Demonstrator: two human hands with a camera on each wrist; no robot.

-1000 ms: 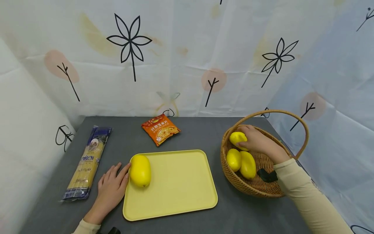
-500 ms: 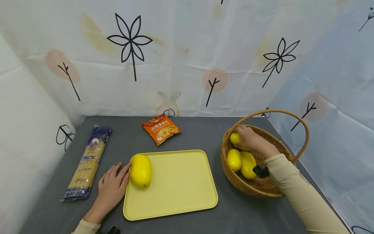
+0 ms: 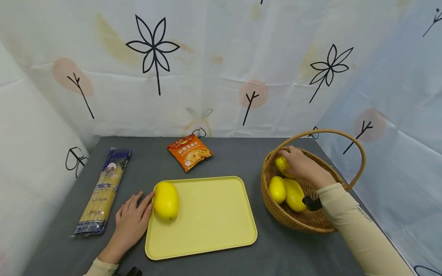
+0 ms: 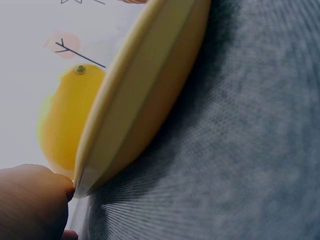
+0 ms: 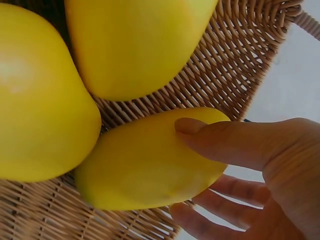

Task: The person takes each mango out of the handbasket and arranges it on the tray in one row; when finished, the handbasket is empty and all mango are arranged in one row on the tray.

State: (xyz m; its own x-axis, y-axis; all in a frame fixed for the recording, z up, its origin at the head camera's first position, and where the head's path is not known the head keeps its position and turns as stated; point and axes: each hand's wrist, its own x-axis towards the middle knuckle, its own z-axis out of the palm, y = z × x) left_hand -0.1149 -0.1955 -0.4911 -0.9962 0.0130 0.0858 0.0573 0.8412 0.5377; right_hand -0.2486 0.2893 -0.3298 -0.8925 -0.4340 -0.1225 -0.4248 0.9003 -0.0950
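Note:
My right hand (image 3: pixel 304 166) reaches into a wicker basket (image 3: pixel 281 216) and grips a yellow mango (image 5: pixel 145 162). In the right wrist view the thumb (image 5: pixel 225 140) lies on top of that mango and the fingers curl beneath its end. Two more mangoes, one nearer the front (image 3: pixel 294 194) and one at the basket's left wall (image 3: pixel 277 189), lie beside it. My left hand (image 3: pixel 132 218) rests with fairly straight fingers at the left edge of a yellow tray (image 3: pixel 214 214). Another mango (image 3: pixel 166 201) sits on the tray near those fingertips.
An orange snack packet (image 3: pixel 190 152) lies behind the tray. A long pack of spaghetti (image 3: pixel 104 191) lies left of the left hand. The basket's tall handle (image 3: pixel 357 147) arches over the right forearm. A patterned cloth (image 3: pixel 207 69) hangs behind the grey table (image 3: pixel 238 157).
My right hand has shifted slightly within the basket, and its mango has turned and moved a little to the right. The neighbouring mangoes have shifted slightly. The left hand stays in place.

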